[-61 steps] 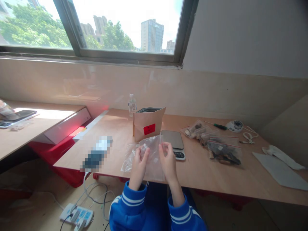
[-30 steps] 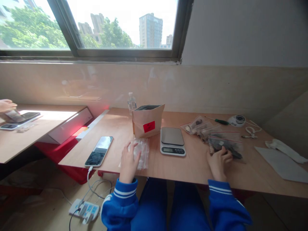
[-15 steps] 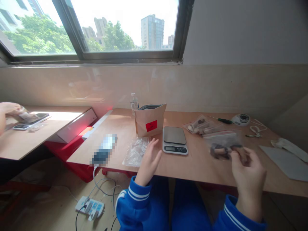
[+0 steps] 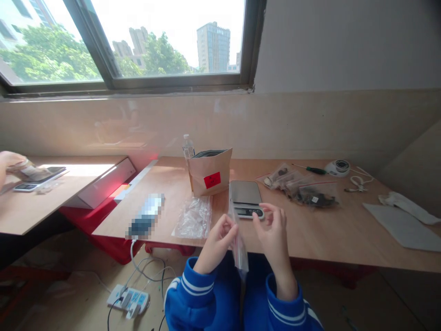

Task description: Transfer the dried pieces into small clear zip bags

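Observation:
Pinched in my left hand [image 4: 220,236] is a clear plastic zip bag [image 4: 240,250], which hangs over my lap in front of the table edge. My right hand [image 4: 274,232] is just right of the bag, fingers apart and nothing in them, in front of the digital kitchen scale [image 4: 245,193]. The scale's pan is bare. A kraft paper pouch [image 4: 210,172] with a red label stands open behind, left of the scale. More clear plastic bags [image 4: 193,218] lie flat left of my left hand. Filled zip bags [image 4: 296,186] with dark and pale contents lie to the right.
A bottle [image 4: 188,147] stands behind the pouch. At the right are a green-handled screwdriver [image 4: 315,170], a dome camera [image 4: 337,168], its cable, a grey sheet [image 4: 396,225] and a white glove-like cloth. A blurred phone [image 4: 146,216] lies left. Another person's hand [image 4: 10,161] works at the neighbouring table.
My right hand has let go of the zip bag with dark contents onto the pile at right and come back to the middle. My left hand now holds a clear bag.

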The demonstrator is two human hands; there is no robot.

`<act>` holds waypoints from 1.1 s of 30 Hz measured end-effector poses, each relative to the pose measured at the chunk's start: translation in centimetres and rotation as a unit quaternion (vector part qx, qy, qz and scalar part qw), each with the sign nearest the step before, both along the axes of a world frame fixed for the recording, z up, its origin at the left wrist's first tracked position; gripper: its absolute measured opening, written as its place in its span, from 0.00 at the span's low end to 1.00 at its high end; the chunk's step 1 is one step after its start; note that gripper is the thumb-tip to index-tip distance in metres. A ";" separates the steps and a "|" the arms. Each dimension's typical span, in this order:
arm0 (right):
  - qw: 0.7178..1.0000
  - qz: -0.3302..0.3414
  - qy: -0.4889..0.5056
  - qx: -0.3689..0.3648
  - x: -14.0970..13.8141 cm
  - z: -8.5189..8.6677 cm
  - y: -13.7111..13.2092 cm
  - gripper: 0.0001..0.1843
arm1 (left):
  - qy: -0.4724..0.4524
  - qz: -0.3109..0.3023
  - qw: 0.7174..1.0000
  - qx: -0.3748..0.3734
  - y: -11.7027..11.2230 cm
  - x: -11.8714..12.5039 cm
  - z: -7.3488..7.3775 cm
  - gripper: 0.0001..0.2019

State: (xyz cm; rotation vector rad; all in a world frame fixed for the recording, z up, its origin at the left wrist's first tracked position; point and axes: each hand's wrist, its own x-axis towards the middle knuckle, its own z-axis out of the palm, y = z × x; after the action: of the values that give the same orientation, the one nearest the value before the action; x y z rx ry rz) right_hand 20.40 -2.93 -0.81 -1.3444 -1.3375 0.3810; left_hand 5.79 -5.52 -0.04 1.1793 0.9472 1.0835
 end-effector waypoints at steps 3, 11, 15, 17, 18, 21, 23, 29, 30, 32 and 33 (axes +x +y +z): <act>0.987 0.137 0.020 -0.086 -1.2 0.7 -0.9 0.13 | -0.037 0.063 0.997 0.020 0.7 1.1 -0.4 0.15; 0.977 0.188 0.004 -0.103 -1.7 0.9 -1.3 0.13 | -0.101 0.174 0.979 0.028 1.6 2.8 -2.0 0.12; 0.970 0.214 0.012 -0.115 -2.0 0.6 -1.4 0.10 | -0.109 0.184 0.977 -0.002 1.7 2.6 -3.1 0.13; 0.969 0.220 0.006 -0.112 -2.1 0.6 -1.4 0.09 | -0.103 0.220 0.970 -0.031 1.8 2.3 -3.5 0.13; 0.969 0.221 0.003 -0.110 -2.1 0.6 -1.4 0.09 | -0.099 0.238 0.965 -0.045 1.9 2.2 -3.6 0.13; 0.969 0.217 -0.003 -0.116 -2.0 1.0 -1.6 0.08 | -0.104 0.252 0.959 -0.077 2.1 2.2 -3.8 0.16; 0.969 0.210 -0.010 -0.127 -2.0 1.2 -1.8 0.07 | -0.117 0.258 0.955 -0.092 2.0 2.3 -3.9 0.16; 0.971 0.192 -0.048 -0.134 -2.2 1.7 -2.4 0.07 | -0.144 0.207 0.966 -0.054 1.7 2.4 -3.5 0.12; 0.971 0.193 -0.051 -0.130 -2.2 1.7 -2.5 0.08 | -0.147 0.182 0.971 -0.037 1.7 2.4 -3.4 0.12; 0.972 0.197 -0.051 -0.120 -2.0 1.6 -2.4 0.09 | -0.145 0.158 0.977 -0.010 1.9 2.5 -3.1 0.13; 0.972 0.200 -0.047 -0.117 -1.8 1.6 -2.3 0.10 | -0.141 0.156 0.978 -0.002 2.0 2.6 -3.0 0.14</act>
State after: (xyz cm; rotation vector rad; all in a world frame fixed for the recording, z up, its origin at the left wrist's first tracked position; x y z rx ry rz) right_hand 18.55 -5.26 0.79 -1.2911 -1.6869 0.7772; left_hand 8.36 -3.47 -2.99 0.8593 0.9277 1.4556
